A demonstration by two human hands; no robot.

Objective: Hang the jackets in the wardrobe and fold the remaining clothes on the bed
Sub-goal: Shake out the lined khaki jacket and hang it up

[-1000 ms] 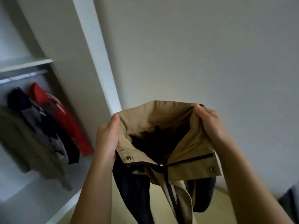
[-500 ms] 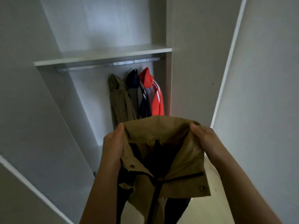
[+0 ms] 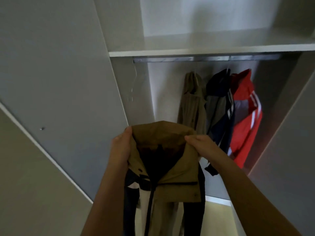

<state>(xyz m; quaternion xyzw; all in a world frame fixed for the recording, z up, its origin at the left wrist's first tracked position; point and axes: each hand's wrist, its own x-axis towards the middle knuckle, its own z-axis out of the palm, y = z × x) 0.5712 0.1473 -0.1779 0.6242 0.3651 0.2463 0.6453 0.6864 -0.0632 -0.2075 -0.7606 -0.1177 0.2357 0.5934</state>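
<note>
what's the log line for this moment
state: tan jacket not yet hung | left hand: grips collar | right hand: grips collar | rail: olive jacket, navy-grey jacket, red jacket hanging

Single head-worn wide-angle view, facing forward into the wardrobe, close before it

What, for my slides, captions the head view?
Left hand and right hand hold a tan jacket before a wardrobe with three hung jackets.

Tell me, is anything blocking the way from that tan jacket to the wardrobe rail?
Nothing visible does. The tan jacket, gripped by the left hand and right hand, faces bare rail left of three hung jackets.
</note>
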